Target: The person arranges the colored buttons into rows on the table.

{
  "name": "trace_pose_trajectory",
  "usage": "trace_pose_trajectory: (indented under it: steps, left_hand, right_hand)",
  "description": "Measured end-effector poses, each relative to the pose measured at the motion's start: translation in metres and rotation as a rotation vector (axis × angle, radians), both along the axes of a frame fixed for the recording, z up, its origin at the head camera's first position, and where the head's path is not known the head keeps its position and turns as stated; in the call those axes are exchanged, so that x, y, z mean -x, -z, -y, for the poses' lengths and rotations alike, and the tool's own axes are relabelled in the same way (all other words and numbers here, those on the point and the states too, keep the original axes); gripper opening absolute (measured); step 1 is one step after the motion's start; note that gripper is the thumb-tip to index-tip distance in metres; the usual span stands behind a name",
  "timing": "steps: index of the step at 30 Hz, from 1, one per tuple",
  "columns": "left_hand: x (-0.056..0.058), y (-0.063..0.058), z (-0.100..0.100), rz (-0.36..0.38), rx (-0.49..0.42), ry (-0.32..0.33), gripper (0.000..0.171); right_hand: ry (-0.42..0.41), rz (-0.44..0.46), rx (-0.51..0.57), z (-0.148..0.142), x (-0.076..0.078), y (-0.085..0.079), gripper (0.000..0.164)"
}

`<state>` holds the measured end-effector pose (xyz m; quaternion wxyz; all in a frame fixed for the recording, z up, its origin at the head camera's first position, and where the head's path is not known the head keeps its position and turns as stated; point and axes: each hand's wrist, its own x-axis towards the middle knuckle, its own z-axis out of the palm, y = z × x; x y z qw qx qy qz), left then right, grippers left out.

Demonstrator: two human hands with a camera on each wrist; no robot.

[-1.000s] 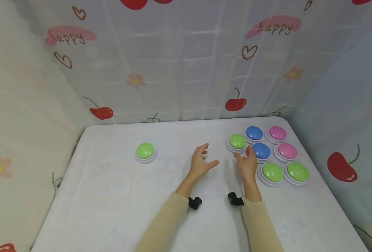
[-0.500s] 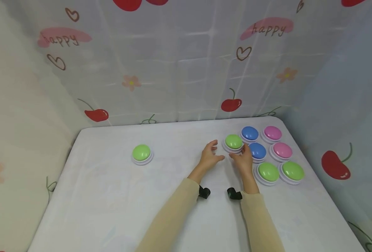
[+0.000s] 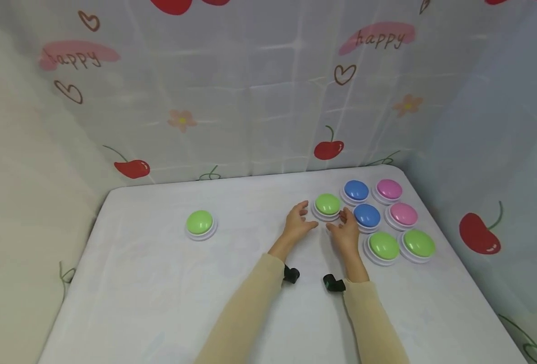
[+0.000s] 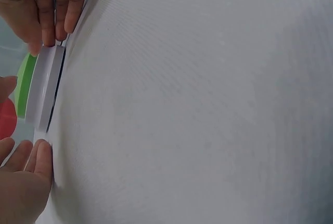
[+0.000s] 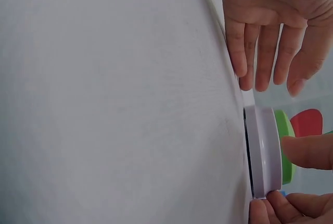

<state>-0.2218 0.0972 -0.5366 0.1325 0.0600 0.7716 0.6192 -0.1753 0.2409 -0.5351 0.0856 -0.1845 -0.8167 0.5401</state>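
A green push button with a white round base [image 3: 328, 205] stands on the white table between the two hands. My right hand [image 3: 347, 234] is at its right side, fingertips touching the edge of the base, also in the right wrist view, where the thumb [image 5: 308, 151] lies in front of the green dome. Left of the button, my left hand [image 3: 297, 224] has its fingers extended and thumb spread. A gap separates the left fingertips [image 4: 44, 153] from the base in the left wrist view. Neither hand grips the button.
Beside the right hand sit two blue buttons [image 3: 367, 216], two pink buttons [image 3: 403, 214] and two more green buttons [image 3: 384, 246]. Another green button [image 3: 199, 222] stands alone on the left. A printed curtain [image 3: 250, 101] surrounds the table [image 3: 159, 293].
The green button has slid slightly left, away from the blue ones, with the right hand at its side. The left hand has come forward and closer to it. The head view has shifted slightly.
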Motion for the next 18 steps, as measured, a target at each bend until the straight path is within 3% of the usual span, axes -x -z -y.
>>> trace_pose_trajectory:
  steps: [4, 11, 14, 18]
  left_hand:
    - [0.004, 0.000, -0.003, -0.007, 0.022, 0.020, 0.069]
    - [0.011, 0.001, -0.009, -0.051, 0.113, 0.114, 0.065]
    - [0.011, 0.002, -0.010, -0.056, 0.138, 0.102, 0.061]
    - [0.009, 0.002, -0.010, -0.090, 0.188, 0.036, 0.059]
  right_hand:
    - [-0.014, 0.022, -0.031, -0.002, 0.005, 0.000, 0.077]
    - [-0.079, 0.018, -0.096, -0.003, 0.013, -0.001, 0.073]
    - [-0.064, 0.011, -0.094, -0.002, 0.012, -0.001, 0.071]
    - [-0.030, 0.025, -0.093, -0.002, 0.010, 0.000, 0.073]
